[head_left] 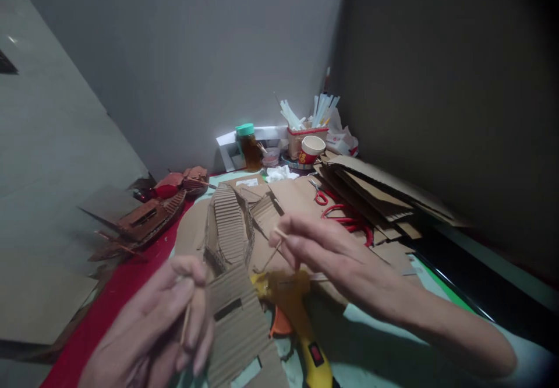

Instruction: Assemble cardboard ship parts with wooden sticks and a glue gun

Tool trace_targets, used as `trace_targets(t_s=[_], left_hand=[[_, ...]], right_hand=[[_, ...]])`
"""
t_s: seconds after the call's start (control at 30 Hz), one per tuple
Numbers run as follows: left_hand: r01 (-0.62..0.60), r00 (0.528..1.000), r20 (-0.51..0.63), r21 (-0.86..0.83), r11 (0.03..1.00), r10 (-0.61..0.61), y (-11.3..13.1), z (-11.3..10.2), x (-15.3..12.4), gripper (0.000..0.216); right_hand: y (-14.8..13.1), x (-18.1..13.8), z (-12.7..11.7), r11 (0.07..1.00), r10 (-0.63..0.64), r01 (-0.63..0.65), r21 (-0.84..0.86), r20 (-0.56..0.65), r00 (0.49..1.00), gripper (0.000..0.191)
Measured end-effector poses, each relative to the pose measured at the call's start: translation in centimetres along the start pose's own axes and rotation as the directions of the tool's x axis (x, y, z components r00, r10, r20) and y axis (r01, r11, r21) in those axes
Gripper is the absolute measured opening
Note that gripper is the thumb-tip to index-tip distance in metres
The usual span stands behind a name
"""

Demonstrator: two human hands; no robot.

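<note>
My left hand [161, 324] is low at the front left, fingers pinched on a thin wooden stick [186, 324]. My right hand [323, 248] reaches in from the right and pinches another thin wooden stick [273, 253] at its fingertips. Between the hands lies a corrugated cardboard model [229, 230] with ribbed strips, and a flat corrugated piece [240, 324] with cut slots sits in front of it. A yellow hot glue gun [301, 330] lies under my right hand, beside the cardboard.
Red-painted cardboard boat models [148, 216] sit at the left on a red mat. Red-handled scissors [320, 194] and stacked cardboard sheets [379, 193] lie to the right. At the back wall stand a green-lidded jar [248, 143], a paper cup [311, 149] and a box of white sticks [305, 126].
</note>
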State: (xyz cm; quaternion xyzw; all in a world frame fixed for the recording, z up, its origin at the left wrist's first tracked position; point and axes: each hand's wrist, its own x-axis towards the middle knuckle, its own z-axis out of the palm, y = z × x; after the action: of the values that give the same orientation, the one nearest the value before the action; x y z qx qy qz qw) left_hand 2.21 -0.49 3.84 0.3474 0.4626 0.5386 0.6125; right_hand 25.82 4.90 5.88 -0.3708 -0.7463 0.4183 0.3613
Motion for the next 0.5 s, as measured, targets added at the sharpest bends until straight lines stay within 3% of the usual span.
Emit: trace_targets(t_s=[0.1, 0.2, 0.37, 0.43, 0.5], left_hand=[[-0.111, 0.990, -0.060, 0.211, 0.971, 0.127, 0.7, -2.0, 0.9, 0.014], [-0.146, 0.982, -0.020, 0.540, 0.829, 0.186, 0.8, -3.5, 1.9, 0.026], [-0.257, 0.908, 0.087, 0.888, 0.381, 0.410, 0.3, -4.1, 2.8, 0.037], [-0.241, 0.913, 0.125, 0.933, 0.266, 0.388, -0.1, -4.5, 3.2, 0.038], [-0.234, 0.938, 0.163, 0.950, 0.209, 0.306, -0.5, -5.1, 3.6, 0.039]], right_hand=[[0.0, -0.1, -0.6, 0.999, -0.022, 0.015, -0.047, -0.139, 0.990, 0.016], [-0.1, 0.0, -1.2, 0.999, -0.010, 0.000, -0.052, -0.195, 0.981, 0.024], [0.5, 0.0, -2.6, 0.918, 0.017, -0.019, -0.396, -0.010, 1.000, 0.028], [1.5, -0.3, -3.2, 0.870, 0.041, 0.006, -0.494, 0.084, 0.996, 0.027], [3.0, -0.5, -3.6, 0.831, 0.041, 0.039, -0.555, 0.132, 0.990, 0.025]])
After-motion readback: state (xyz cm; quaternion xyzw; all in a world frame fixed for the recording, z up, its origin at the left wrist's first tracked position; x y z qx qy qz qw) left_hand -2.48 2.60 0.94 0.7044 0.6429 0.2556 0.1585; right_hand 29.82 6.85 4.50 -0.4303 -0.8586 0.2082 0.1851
